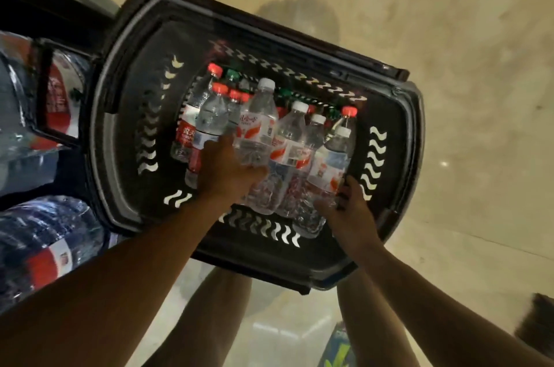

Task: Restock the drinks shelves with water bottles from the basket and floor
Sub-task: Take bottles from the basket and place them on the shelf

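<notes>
A black plastic shopping basket [120, 133] stands on the floor below me, holding several clear water bottles with white, red and green caps. My left hand [224, 167] reaches into it and grips a white-capped bottle with a red and white label [259, 124] around its lower half. My right hand [349, 206] is at the basket's right inner side, its fingers wrapped round the base of another white-capped bottle [328, 163]. The fingertips of both hands are partly hidden by the bottles.
Shrink-wrapped packs of water bottles [42, 247] lie on the floor at the left, beside a dark shelf base [45, 7]. Beige floor [449, 67] spreads to the right. My legs show beneath the basket's near rim.
</notes>
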The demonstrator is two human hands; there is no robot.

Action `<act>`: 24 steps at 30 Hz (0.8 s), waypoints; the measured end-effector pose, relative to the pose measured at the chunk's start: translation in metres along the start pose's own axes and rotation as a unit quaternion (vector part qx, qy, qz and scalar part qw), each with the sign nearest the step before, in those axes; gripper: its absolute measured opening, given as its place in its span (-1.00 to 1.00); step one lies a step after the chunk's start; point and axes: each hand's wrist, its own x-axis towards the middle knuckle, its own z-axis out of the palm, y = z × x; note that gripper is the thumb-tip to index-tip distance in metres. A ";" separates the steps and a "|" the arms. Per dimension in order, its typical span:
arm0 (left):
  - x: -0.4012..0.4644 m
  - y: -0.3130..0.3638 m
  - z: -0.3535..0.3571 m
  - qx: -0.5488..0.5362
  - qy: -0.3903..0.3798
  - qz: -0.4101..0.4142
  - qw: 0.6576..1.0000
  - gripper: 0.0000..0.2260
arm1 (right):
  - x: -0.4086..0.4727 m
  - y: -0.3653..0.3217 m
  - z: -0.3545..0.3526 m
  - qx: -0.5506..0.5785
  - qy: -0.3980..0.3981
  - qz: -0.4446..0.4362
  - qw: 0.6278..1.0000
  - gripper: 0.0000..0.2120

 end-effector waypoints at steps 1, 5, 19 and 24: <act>-0.001 0.003 -0.001 -0.004 -0.005 -0.016 1.000 -0.27 | -0.001 -0.003 0.002 0.001 0.002 -0.001 1.000 -0.44; -0.005 0.012 -0.012 -0.043 -0.001 -0.059 0.997 -0.27 | -0.004 -0.017 0.002 0.015 0.004 0.030 0.999 -0.29; -0.020 -0.002 -0.018 -0.168 -0.094 -0.108 0.975 -0.36 | 0.032 -0.004 0.019 -0.067 0.018 0.101 0.992 -0.32; -0.028 0.002 -0.012 -0.183 -0.102 -0.108 0.972 -0.46 | 0.026 -0.003 0.032 0.017 0.100 0.098 0.990 -0.44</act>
